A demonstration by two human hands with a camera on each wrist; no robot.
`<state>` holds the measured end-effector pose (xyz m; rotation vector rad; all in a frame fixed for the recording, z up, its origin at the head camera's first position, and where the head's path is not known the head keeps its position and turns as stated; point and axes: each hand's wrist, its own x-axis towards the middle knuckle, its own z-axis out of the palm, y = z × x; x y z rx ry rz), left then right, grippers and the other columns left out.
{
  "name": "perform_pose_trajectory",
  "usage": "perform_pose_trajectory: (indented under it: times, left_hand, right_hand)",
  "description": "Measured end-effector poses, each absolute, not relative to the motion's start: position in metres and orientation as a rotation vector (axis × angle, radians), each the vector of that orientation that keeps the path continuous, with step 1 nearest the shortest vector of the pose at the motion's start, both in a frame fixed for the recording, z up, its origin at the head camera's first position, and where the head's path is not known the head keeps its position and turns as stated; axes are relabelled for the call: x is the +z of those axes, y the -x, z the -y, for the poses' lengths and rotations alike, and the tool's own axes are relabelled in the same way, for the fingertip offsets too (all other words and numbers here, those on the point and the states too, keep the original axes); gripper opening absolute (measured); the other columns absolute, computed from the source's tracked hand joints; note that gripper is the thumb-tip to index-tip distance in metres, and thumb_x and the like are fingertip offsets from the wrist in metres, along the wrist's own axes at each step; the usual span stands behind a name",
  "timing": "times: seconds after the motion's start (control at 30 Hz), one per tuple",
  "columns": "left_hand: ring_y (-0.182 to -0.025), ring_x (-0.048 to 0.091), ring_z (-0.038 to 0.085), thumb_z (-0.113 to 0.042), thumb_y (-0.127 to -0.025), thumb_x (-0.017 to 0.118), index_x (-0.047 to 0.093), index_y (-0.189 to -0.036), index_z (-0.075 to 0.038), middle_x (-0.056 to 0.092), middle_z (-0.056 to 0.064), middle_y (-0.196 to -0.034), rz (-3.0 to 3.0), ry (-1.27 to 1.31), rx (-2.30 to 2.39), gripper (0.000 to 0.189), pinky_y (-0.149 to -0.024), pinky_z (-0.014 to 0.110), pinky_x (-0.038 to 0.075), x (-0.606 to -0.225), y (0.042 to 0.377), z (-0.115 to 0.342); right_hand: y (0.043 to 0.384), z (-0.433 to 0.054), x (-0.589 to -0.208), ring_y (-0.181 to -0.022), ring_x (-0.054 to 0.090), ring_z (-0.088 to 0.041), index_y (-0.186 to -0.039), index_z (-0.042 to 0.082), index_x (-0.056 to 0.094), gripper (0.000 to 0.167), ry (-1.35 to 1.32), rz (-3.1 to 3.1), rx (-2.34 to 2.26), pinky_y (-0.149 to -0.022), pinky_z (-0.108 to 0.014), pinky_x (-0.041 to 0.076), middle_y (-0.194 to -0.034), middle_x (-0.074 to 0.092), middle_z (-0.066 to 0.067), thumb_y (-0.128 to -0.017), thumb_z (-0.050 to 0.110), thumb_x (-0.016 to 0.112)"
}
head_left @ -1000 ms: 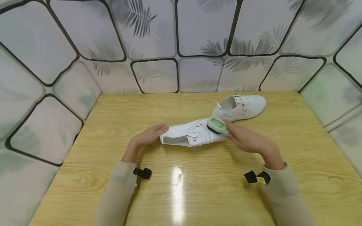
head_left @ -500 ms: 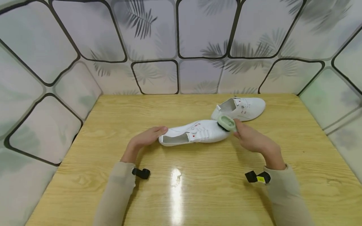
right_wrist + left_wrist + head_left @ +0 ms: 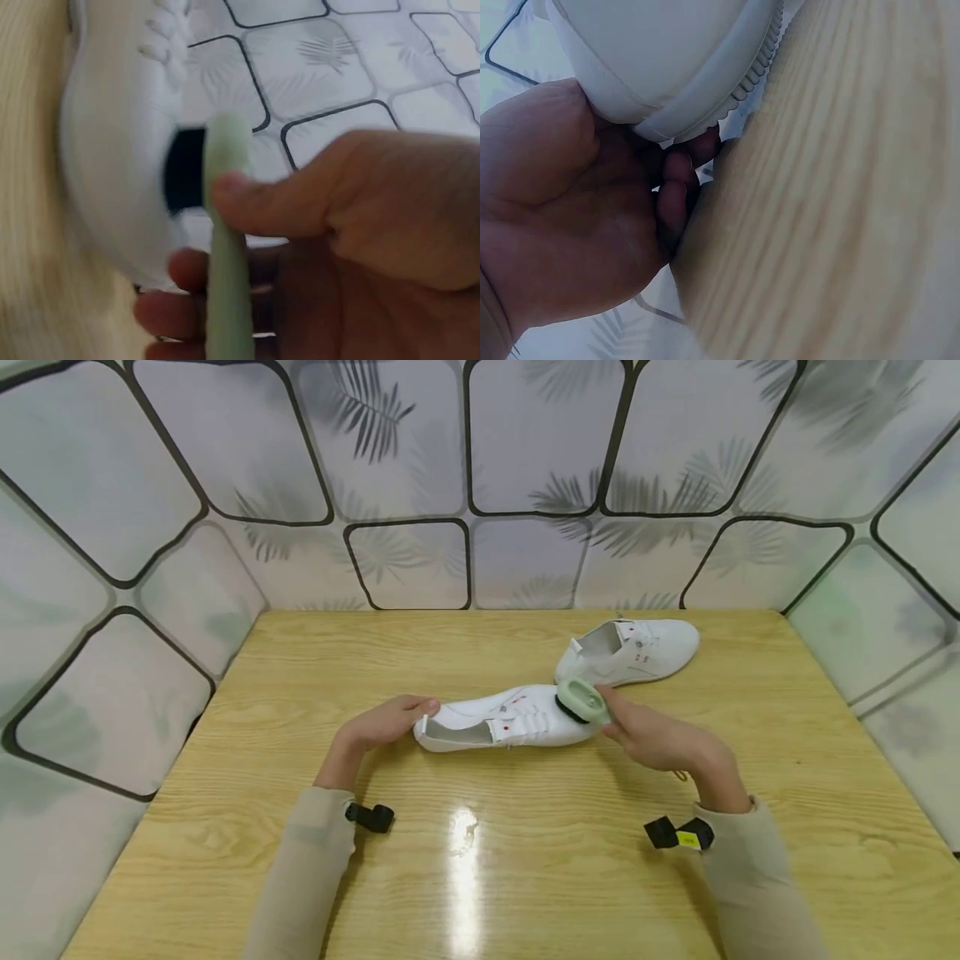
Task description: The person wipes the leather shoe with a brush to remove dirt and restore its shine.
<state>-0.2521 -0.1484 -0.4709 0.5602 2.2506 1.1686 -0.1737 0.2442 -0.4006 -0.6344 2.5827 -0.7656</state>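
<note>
A white lace-up shoe (image 3: pixel 480 737) lies across the middle of the table, toe to the right, its opening turned toward me. My left hand (image 3: pixel 382 722) grips its heel (image 3: pixel 660 60); the thumb lies on top and the fingers curl under the heel in the left wrist view. My right hand (image 3: pixel 648 731) holds a pale green brush (image 3: pixel 581 697) by its handle (image 3: pixel 230 300), thumb along the back. The brush's dark bristles (image 3: pixel 185 169) press against the shoe's toe area. The right wrist view is blurred around the brush head.
Behind the toe stands a second white shoe (image 3: pixel 652 652), also pointing right and overlapped by the brush in the head view. Both shoes are on a wooden table (image 3: pixel 570 877) with a glare streak in front. A patterned backdrop (image 3: pixel 525 560) rises along its back and sides.
The brush slid out toward the toe, then came back left a little. Held at the heel, the front shoe has rolled slightly and shifted slightly left.
</note>
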Motion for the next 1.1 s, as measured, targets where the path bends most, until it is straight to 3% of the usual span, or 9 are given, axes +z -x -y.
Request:
perform_pose_trajectory:
  times: [0.13,0.23,0.37,0.47,0.6,0.7,0.87,1.0,1.1]
  left_hand:
    - [-0.142,0.033,0.04,-0.036,-0.109,0.037,0.047,-0.143,0.006,0.044,0.024,-0.149,-2.235,-0.56,1.157,0.055,-0.116,0.055,0.023,-0.47,0.254,0.149]
    - [-0.14,0.037,0.038,-0.035,-0.109,0.037,0.053,-0.138,0.005,0.048,0.023,-0.146,-2.225,-0.553,1.194,0.052,-0.116,0.053,0.025,-0.47,0.254,0.15]
    - [-0.129,0.046,0.029,-0.033,-0.11,0.033,0.061,-0.129,-0.002,0.057,0.015,-0.134,-2.206,-0.586,1.265,0.046,-0.111,0.047,0.032,-0.471,0.255,0.151]
    - [-0.123,0.05,0.024,-0.044,-0.11,0.026,0.061,-0.13,-0.005,0.059,0.01,-0.131,-2.173,-0.62,1.306,0.056,-0.108,0.044,0.034,-0.471,0.255,0.154]
    - [-0.126,0.05,0.026,-0.063,-0.103,0.021,0.052,-0.141,-0.004,0.056,0.012,-0.136,-2.104,-0.669,1.335,0.077,-0.109,0.046,0.034,-0.47,0.255,0.163]
    - [-0.129,0.046,0.027,-0.057,-0.102,0.04,0.041,-0.148,-0.005,0.05,0.014,-0.141,-2.062,-0.744,1.277,0.069,-0.109,0.045,0.034,-0.47,0.254,0.167]
    - [-0.125,0.046,0.025,-0.024,-0.089,0.077,0.031,-0.147,-0.01,0.046,0.011,-0.14,-2.084,-0.812,1.194,0.075,-0.105,0.041,0.037,-0.47,0.252,0.16]
    - [-0.12,0.044,0.026,-0.02,-0.08,0.085,0.038,-0.141,-0.008,0.047,0.013,-0.133,-2.285,-0.821,1.088,0.078,-0.104,0.043,0.035,-0.468,0.25,0.15]
    - [-0.119,0.041,0.028,-0.02,-0.078,0.087,0.043,-0.139,-0.007,0.047,0.014,-0.131,-2.388,-0.804,0.991,0.077,-0.104,0.046,0.033,-0.467,0.248,0.147]
  right_hand:
    - [0.173,-0.247,-0.4,-0.136,0.038,-0.048,-0.154,-0.006,0.016,0.057,0.642,-2.585,-0.736,-0.109,-0.061,0.031,-0.15,0.035,-0.033,-0.106,0.009,0.042]
    - [0.173,-0.249,-0.4,-0.14,0.029,-0.05,-0.154,-0.009,0.014,0.057,0.576,-2.59,-0.737,-0.111,-0.062,0.026,-0.152,0.03,-0.034,-0.106,0.008,0.041]
    - [0.177,-0.252,-0.402,-0.106,0.059,-0.041,-0.156,0.0,0.017,0.057,0.61,-2.499,-0.772,-0.09,-0.05,0.049,-0.128,0.054,-0.029,-0.107,0.015,0.042]
    - [0.178,-0.256,-0.403,-0.079,0.057,-0.025,-0.156,0.005,0.021,0.055,0.628,-2.456,-0.792,-0.07,-0.039,0.047,-0.115,0.057,-0.021,-0.107,0.015,0.044]
    - [0.178,-0.256,-0.406,-0.1,0.06,-0.034,-0.152,-0.007,0.018,0.054,0.591,-2.513,-0.737,-0.085,-0.047,0.048,-0.133,0.05,-0.033,-0.107,0.012,0.041]
    - [0.177,-0.253,-0.407,-0.12,0.052,-0.04,-0.149,-0.014,0.015,0.054,0.564,-2.548,-0.693,-0.098,-0.055,0.043,-0.139,0.043,-0.04,-0.107,0.013,0.038]
    - [0.174,-0.252,-0.404,-0.096,0.065,-0.032,-0.15,-0.011,0.017,0.055,0.568,-2.488,-0.707,-0.083,-0.046,0.051,-0.131,0.052,-0.035,-0.108,0.016,0.041]
    - [0.173,-0.26,-0.403,-0.088,0.061,-0.024,-0.148,-0.014,0.016,0.056,0.528,-2.501,-0.674,-0.079,-0.042,0.048,-0.127,0.053,-0.035,-0.107,0.016,0.041]
    - [0.174,-0.271,-0.407,-0.083,0.056,-0.023,-0.147,-0.016,0.015,0.056,0.445,-2.512,-0.649,-0.076,-0.04,0.046,-0.11,0.06,-0.026,-0.107,0.015,0.04]
